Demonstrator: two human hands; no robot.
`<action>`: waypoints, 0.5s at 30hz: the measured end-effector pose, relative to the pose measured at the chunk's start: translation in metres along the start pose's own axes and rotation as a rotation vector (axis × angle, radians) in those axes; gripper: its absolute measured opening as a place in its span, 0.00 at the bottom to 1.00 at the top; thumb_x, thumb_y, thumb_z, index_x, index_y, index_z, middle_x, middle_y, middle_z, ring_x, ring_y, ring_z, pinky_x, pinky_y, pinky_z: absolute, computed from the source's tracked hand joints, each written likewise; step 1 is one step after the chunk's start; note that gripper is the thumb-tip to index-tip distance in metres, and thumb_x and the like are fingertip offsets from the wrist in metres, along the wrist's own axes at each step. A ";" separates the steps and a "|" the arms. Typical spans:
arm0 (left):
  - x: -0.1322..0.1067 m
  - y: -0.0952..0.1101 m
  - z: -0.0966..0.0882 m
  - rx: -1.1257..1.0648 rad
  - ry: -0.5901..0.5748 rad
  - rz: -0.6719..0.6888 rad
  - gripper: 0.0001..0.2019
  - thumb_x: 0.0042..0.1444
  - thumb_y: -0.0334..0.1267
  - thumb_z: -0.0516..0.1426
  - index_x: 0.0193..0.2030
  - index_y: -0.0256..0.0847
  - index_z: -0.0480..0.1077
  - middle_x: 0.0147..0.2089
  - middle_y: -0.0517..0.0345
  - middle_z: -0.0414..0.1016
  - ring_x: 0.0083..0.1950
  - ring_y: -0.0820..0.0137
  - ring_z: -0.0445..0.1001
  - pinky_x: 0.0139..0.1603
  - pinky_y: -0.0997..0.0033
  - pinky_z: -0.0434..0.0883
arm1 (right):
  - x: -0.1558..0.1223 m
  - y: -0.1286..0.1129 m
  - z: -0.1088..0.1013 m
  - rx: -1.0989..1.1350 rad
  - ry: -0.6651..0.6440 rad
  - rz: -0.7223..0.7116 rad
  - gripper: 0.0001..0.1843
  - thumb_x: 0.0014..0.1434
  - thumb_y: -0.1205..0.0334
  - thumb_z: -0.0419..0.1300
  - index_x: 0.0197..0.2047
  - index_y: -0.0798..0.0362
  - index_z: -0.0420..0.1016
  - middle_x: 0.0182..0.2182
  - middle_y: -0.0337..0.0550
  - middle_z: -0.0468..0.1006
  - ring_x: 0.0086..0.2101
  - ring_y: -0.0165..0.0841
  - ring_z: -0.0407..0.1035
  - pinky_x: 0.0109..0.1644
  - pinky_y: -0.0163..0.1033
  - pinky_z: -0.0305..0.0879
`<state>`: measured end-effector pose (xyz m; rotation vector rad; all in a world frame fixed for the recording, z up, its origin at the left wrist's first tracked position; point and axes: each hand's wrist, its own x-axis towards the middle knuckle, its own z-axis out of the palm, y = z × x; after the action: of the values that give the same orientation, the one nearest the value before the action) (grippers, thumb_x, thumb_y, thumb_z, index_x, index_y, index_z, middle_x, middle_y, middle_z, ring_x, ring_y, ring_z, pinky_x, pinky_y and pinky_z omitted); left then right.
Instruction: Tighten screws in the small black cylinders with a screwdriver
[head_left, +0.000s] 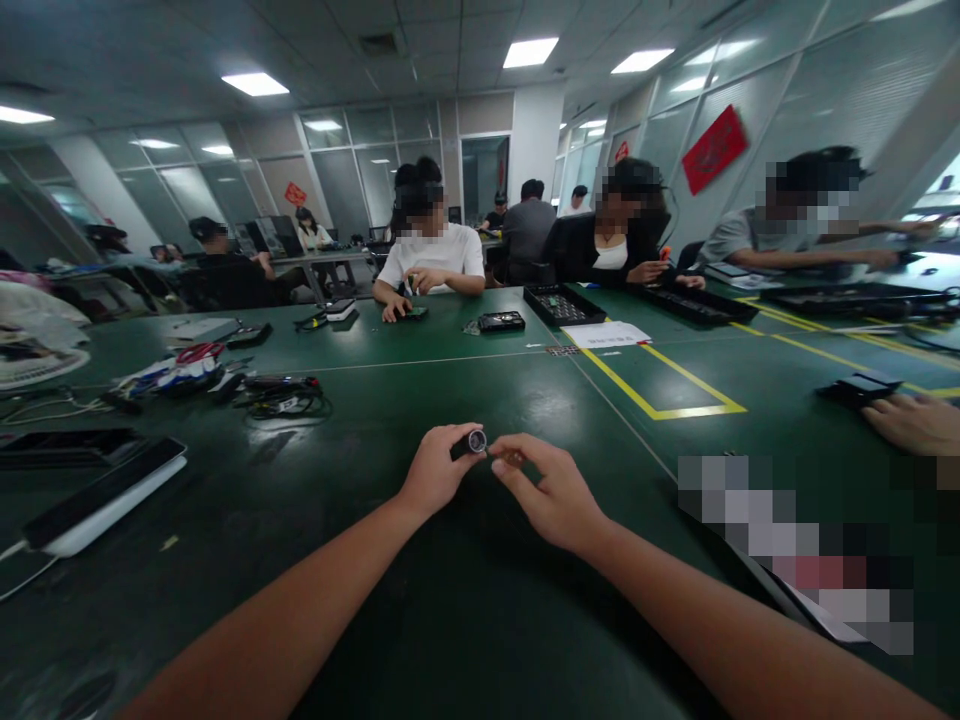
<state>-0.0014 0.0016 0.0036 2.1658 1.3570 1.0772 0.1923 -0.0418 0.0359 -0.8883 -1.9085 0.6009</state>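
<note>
Above the green table, my left hand [439,468] is wrapped round a short black flashlight [470,443]. Its round, silver-rimmed end faces me and looks hollow; the rest of its body is hidden by my fingers. Just to the right of that end is my right hand [544,485], its thumb and forefinger drawn together in a pinch. Those fingertips are close to the rim. Anything between them is too small to make out.
Tangled cables [289,397] and a white-and-black device [112,495] lie to the left. A black tray [562,305] stands across the table near seated people. A co-worker's hand [915,430] and a blurred-out sheet [795,550] are at the right.
</note>
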 end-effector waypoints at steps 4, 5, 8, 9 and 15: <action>-0.001 0.000 0.001 0.033 -0.009 0.014 0.17 0.58 0.36 0.65 0.54 0.47 0.74 0.50 0.56 0.79 0.52 0.59 0.74 0.58 0.54 0.67 | 0.004 0.011 -0.002 0.210 0.182 0.268 0.11 0.67 0.53 0.55 0.43 0.50 0.73 0.24 0.36 0.72 0.27 0.33 0.69 0.34 0.39 0.64; -0.001 0.000 0.000 0.042 -0.020 0.014 0.18 0.57 0.36 0.65 0.55 0.48 0.74 0.50 0.56 0.79 0.52 0.59 0.74 0.57 0.54 0.67 | 0.006 0.014 -0.003 0.234 0.187 0.280 0.13 0.66 0.51 0.55 0.41 0.50 0.74 0.24 0.36 0.72 0.27 0.33 0.69 0.34 0.39 0.64; -0.001 0.002 0.000 0.053 -0.042 0.020 0.18 0.58 0.37 0.65 0.55 0.48 0.74 0.51 0.57 0.79 0.53 0.59 0.73 0.58 0.53 0.66 | 0.008 0.017 -0.004 0.236 0.221 0.323 0.23 0.68 0.44 0.50 0.33 0.51 0.74 0.22 0.38 0.69 0.25 0.33 0.66 0.31 0.39 0.62; -0.001 0.002 -0.001 0.055 -0.043 0.023 0.18 0.58 0.37 0.65 0.55 0.48 0.74 0.51 0.57 0.79 0.53 0.59 0.73 0.58 0.53 0.65 | 0.008 0.017 -0.003 0.227 0.243 0.353 0.25 0.68 0.43 0.47 0.32 0.51 0.74 0.21 0.38 0.68 0.24 0.33 0.65 0.30 0.39 0.61; -0.001 0.006 -0.002 0.068 -0.058 0.017 0.17 0.58 0.37 0.64 0.54 0.48 0.74 0.51 0.57 0.79 0.52 0.59 0.73 0.58 0.52 0.65 | 0.008 0.012 0.002 0.136 0.314 0.415 0.19 0.66 0.44 0.51 0.37 0.50 0.71 0.24 0.38 0.70 0.24 0.33 0.64 0.28 0.39 0.59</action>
<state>0.0006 -0.0023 0.0080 2.2425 1.3709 0.9804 0.1921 -0.0282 0.0305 -1.2224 -1.3940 0.7751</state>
